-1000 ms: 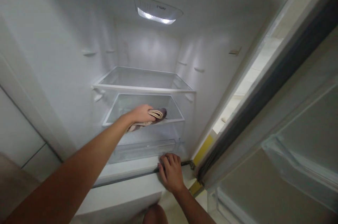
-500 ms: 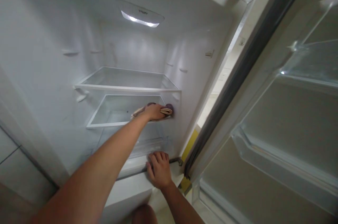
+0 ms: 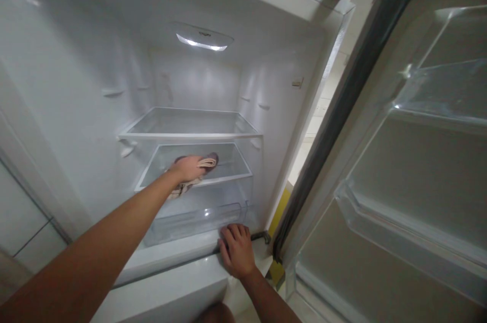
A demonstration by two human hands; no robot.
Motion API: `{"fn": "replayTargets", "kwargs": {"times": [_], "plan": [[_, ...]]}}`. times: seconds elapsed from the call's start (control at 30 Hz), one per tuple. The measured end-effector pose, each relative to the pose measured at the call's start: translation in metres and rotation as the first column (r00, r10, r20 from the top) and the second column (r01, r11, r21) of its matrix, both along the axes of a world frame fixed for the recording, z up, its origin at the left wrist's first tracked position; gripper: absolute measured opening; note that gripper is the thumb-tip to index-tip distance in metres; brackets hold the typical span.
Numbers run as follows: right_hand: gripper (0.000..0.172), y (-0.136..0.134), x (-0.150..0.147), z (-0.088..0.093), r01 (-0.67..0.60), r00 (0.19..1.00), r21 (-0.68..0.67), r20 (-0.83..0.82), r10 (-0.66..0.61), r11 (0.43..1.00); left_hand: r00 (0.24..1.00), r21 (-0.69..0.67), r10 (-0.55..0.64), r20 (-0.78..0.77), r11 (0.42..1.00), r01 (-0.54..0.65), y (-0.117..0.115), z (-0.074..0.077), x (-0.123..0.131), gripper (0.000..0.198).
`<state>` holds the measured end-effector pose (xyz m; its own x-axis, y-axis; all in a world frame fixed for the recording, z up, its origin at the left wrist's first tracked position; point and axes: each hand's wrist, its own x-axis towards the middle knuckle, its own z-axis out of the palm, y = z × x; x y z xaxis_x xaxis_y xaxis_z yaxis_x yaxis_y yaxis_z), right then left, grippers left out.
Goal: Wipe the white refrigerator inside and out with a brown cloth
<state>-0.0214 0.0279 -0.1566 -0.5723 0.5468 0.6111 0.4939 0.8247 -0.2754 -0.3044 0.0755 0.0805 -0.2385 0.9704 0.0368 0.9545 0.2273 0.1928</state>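
A folded brown and beige cloth [image 3: 210, 162] is in my left hand [image 3: 189, 167], whose fingers are closed around it. That hand is over the lower glass shelf [image 3: 236, 163] inside the refrigerator, and part of the cloth hangs past the shelf's front edge. My right hand [image 3: 238, 251] rests on the refrigerator's bottom front ledge [image 3: 182, 256], near the hinge side, fingers spread and holding nothing. Between that ledge and the shelf stands a clear drawer [image 3: 194, 222].
Above the lower shelf is another glass shelf [image 3: 190, 136]. A lit lamp [image 3: 201, 44] is set in the ceiling. To the right, the refrigerator door [image 3: 418, 176] stands open, with clear door bins [image 3: 403, 242] and a dark gasket [image 3: 335, 115]. Small shelf supports jut from both side walls.
My left hand has slid the cloth leftward along the lower shelf, from its right end toward the middle. My right hand stays on the ledge. The view has shifted slightly.
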Motion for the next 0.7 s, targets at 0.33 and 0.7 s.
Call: {"fn": "replayTargets", "kwargs": {"times": [0.33, 0.7], "plan": [[0.025, -0.001, -0.002, -0.001, -0.003, 1.0, -0.016, -0.013, 0.002, 1.0, 0.895, -0.004, 0.432, -0.11, 0.901, -0.435, 0.049, 0.007, -0.06, 0.059], [0.029, 0.001, 0.001, -0.001, -0.017, 1.0, -0.043, 0.022, 0.018, 0.999, 0.991, 0.069, -0.131, 0.015, 0.989, 0.13, 0.147, -0.006, 0.068, 0.055]]}}
